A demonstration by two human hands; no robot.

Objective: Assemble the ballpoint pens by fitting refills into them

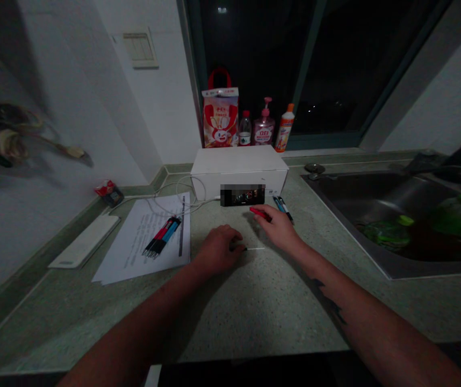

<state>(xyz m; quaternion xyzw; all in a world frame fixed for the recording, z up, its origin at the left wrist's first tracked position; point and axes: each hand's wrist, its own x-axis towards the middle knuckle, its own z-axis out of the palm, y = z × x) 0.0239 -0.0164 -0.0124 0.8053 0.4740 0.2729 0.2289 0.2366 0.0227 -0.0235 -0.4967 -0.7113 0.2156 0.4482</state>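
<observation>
My left hand [219, 249] is low over the counter, thumb and fingers pinched at the dark end of a thin white pen refill [256, 248]. The refill points to the right. In my right hand [278, 226] is a red pen barrel [260, 213], gripped between thumb and fingers and angled toward the phone. Just beyond it, a phone [243, 196] leans against a white box. To the right of my right hand lie blue and white pens [282, 207]. Off to the left, several red, blue and black pens [163, 236] rest on printed paper sheets [134, 236].
The white box [238, 161] stands at the back, before a snack bag [220, 121] and bottles [263, 129]. A white cable [161, 194] loops to the phone. A long white power strip [85, 241] lies left. At right is a sink [347, 215] with green bags.
</observation>
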